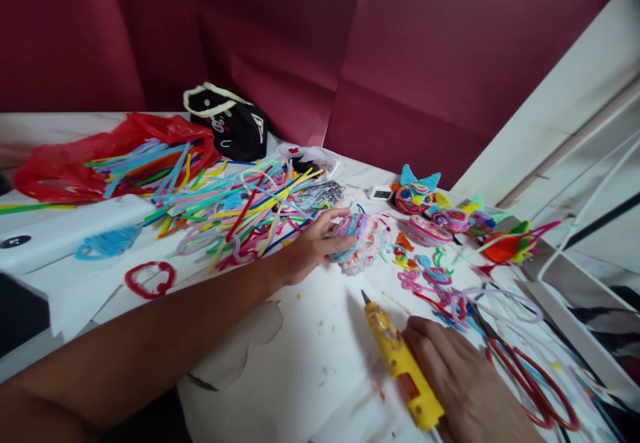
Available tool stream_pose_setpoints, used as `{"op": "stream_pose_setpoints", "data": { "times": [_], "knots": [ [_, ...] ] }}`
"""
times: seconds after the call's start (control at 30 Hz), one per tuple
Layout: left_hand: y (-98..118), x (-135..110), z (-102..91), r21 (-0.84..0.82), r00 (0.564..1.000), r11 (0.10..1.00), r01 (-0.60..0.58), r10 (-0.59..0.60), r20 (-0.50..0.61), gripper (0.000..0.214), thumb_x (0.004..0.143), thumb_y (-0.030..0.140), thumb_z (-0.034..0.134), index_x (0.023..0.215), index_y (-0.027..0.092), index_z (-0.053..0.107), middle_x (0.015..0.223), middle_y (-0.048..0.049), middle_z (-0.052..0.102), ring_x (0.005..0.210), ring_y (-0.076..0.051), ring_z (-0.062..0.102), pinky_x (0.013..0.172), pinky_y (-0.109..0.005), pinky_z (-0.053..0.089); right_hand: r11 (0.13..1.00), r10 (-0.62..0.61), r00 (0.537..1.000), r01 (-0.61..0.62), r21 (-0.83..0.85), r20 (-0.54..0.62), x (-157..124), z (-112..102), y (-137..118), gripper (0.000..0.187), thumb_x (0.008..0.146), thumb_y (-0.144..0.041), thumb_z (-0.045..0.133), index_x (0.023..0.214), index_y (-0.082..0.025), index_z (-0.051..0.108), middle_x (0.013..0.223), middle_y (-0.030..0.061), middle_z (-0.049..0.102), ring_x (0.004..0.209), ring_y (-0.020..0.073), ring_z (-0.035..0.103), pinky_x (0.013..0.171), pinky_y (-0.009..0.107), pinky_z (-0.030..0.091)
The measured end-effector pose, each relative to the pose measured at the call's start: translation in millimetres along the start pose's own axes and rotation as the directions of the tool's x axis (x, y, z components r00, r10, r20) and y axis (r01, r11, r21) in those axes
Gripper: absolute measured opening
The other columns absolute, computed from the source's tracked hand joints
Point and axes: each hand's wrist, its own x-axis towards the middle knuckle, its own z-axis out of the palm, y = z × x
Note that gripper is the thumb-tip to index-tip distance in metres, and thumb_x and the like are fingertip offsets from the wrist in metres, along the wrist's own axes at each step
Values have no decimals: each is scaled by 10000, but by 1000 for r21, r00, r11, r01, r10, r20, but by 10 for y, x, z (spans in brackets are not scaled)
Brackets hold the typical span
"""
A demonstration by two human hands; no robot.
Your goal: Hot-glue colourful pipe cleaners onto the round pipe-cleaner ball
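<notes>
A fuzzy pastel bundle [369,246] is clasped by the loosely curled left hand [317,246]; nearer the tabletop's [300,356] front edge, a glue gun [404,366] is gripped by the right hand [457,373]

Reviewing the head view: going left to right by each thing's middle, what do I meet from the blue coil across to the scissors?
Blue coil, red loop, left hand, fuzzy multicoloured piece, yellow glue gun, right hand, scissors.

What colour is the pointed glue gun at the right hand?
The glue gun is mostly yellow, in the head view.
</notes>
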Motion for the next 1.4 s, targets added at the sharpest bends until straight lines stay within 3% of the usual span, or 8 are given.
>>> {"op": "stream_pose_setpoints", "data": {
  "times": [0.13, 0.3, 0.43, 0.5, 0.57, 0.7, 0.8, 1.4],
  "knots": [
    [14, -8, 5, 25, 1000, 999, -23, 23, -5, 654, 720, 374, 770, 1305, 298, 487, 1237, -69, 540, 1064, -228, 589, 878, -376, 477, 996, -43, 999, 45, -72, 31, -38, 155, -39, 372, 875, -41, 347, 1155, -85, 587, 1038, 164, 705, 887, 256, 697, 715, 370, 604],
    [48, -37, 45, 19, 1000, 1000, -20, 20, 4, 710, 686, 376, 786, 1320, 289, 475, 1295, -86, 521, 1196, -257, 526, 932, -364, 455, 990, -45, 982, 19, 139, 185, 88, -134, 58, 370, 917, -173, 474, 1277, -174, 560, 1226, 112, 662, 1090, 197, 654, 835, 267, 589],
    [45, -62, 66, 92, 998, 994, -66, 64, 26, 689, 703, 371, 768, 1322, 280, 478, 1394, -87, 453, 1308, -287, 426, 984, -372, 422, 919, 252, 964, -209, 334, -88, 390, -287, 132, 297, 918, -267, 538, 1199, -184, 584, 1132, 111, 670, 1027, 202, 660, 765, 274, 586],
    [34, -67, 68, 88, 994, 992, -92, 87, 61, 697, 714, 362, 764, 1334, 265, 458, 1389, -96, 473, 1295, -296, 444, 998, -389, 414, 783, 457, 883, -342, 519, -107, 559, -227, 147, 201, 892, -272, 593, 1082, -207, 596, 1003, 70, 668, 859, 169, 660, 684, 268, 560],
    [23, -65, 65, 92, 989, 988, -125, 117, 87, 691, 730, 350, 757, 1340, 255, 446, 1382, -97, 494, 1277, -295, 468, 1019, -400, 400, 545, 617, 787, -419, 727, -8, 710, -120, 150, 181, 867, -317, 640, 1007, -222, 575, 909, 31, 651, 752, 142, 635, 642, 262, 537],
    [6, -59, 55, 146, 979, 970, -192, 180, 93, 679, 730, 338, 764, 1327, 251, 453, 1395, -87, 484, 1288, -297, 461, 1050, -404, 377, 57, 704, 684, -319, 946, 189, 920, 60, 137, 314, 755, -376, 765, 867, -229, 511, 766, -21, 601, 659, 122, 606, 584, 240, 489],
    [0, -63, 51, 157, 975, 965, -209, 194, 108, 683, 729, 329, 770, 1324, 256, 442, 1412, -80, 460, 1298, -286, 454, 1052, -386, 383, -128, 725, 635, -256, 958, 266, 996, 113, 130, 398, 682, -365, 824, 845, -227, 488, 656, -46, 588, 575, 105, 575, 543, 219, 444],
    [-71, -13, 12, 260, 959, 924, -281, 262, 106, 668, 694, 355, 798, 1261, 222, 470, 1332, -109, 526, 1195, -283, 547, 947, -389, 474, -202, 725, 609, -255, 945, 320, 1004, 218, 144, 443, 659, -306, 834, 853, -228, 444, 569, -82, 598, 511, 84, 559, 564, 222, 433]
  ]
}}
